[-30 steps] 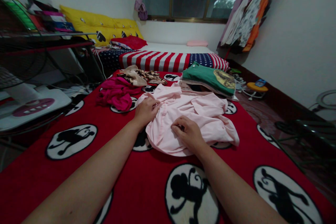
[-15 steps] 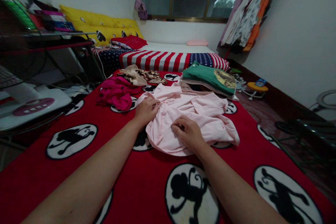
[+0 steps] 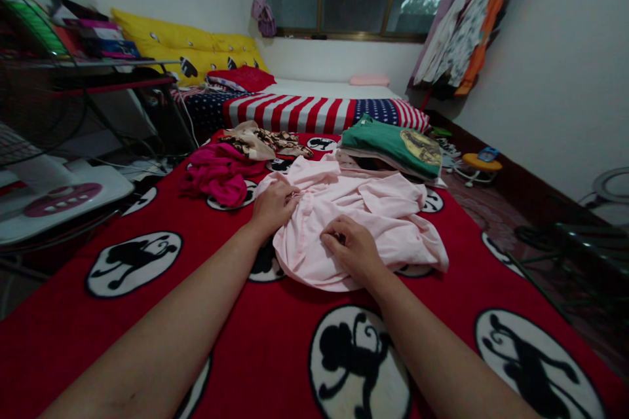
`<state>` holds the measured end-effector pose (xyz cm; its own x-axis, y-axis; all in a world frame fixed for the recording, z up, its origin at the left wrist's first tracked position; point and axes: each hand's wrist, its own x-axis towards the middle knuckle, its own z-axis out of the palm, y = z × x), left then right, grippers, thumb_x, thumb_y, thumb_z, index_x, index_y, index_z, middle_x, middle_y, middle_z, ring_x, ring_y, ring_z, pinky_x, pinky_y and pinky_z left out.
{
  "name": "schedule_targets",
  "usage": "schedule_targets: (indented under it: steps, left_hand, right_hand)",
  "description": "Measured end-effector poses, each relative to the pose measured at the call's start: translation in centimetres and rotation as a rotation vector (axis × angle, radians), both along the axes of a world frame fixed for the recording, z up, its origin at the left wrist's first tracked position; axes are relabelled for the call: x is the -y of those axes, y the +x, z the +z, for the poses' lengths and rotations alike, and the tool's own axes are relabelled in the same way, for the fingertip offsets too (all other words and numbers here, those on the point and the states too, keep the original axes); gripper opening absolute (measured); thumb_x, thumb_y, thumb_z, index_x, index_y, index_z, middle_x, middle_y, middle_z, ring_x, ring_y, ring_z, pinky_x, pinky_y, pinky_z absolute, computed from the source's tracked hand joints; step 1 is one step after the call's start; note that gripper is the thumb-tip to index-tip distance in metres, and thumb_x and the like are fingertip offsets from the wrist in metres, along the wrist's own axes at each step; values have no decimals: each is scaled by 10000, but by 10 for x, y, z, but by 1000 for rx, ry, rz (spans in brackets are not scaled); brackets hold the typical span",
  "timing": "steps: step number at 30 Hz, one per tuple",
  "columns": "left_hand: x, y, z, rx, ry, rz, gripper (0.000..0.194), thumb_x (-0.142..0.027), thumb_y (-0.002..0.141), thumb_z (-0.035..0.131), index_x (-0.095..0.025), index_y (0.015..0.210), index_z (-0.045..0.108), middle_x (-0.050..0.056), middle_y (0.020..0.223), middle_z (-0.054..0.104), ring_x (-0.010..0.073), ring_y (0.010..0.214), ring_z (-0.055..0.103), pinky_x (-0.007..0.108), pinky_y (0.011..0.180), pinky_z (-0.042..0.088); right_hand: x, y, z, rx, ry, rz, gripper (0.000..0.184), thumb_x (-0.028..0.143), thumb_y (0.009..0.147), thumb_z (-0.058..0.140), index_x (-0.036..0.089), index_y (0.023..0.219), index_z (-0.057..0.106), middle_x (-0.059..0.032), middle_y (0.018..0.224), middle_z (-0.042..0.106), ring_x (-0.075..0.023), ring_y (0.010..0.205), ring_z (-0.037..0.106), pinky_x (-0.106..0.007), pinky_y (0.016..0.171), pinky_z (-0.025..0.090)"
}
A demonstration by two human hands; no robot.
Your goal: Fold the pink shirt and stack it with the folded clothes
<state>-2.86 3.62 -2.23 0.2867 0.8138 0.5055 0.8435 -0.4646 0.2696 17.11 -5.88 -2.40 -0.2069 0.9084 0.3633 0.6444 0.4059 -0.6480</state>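
A pale pink shirt (image 3: 361,200) lies spread and wrinkled on a red blanket (image 3: 265,353) printed with black monkeys in white ovals. At the shirt's left edge, my left hand (image 3: 275,208) has its fingers curled closed on the cloth. My right hand (image 3: 350,245) rests on the near part of the shirt, thumb and fingers bent together in a pinch on the fabric. The fingertips of both hands are partly hidden. Just beyond the shirt, to the right, sits a stack of folded clothes with a green T-shirt (image 3: 381,141) on top.
Left of the shirt lie a crumpled magenta garment (image 3: 219,173) and a beige and brown patterned cloth (image 3: 260,139). A fan (image 3: 59,190) stands at the left by a desk (image 3: 122,82). Behind is another bed with a striped cover (image 3: 295,112); a stool (image 3: 481,162) stands at the right.
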Motion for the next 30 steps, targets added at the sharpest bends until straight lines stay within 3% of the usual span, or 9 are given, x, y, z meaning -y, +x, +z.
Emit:
schedule_targets:
  steps: [30]
  left_hand:
    - [-2, 0, -2, 8, 17, 2, 261, -350, 874, 539, -209, 1002, 717, 59, 917, 674, 218, 892, 604, 309, 712, 427]
  right_hand:
    - [-2, 0, -2, -4, 1, -7, 100, 145, 808, 615, 190, 759, 691, -3, 806, 604, -128, 742, 555, -242, 676, 386]
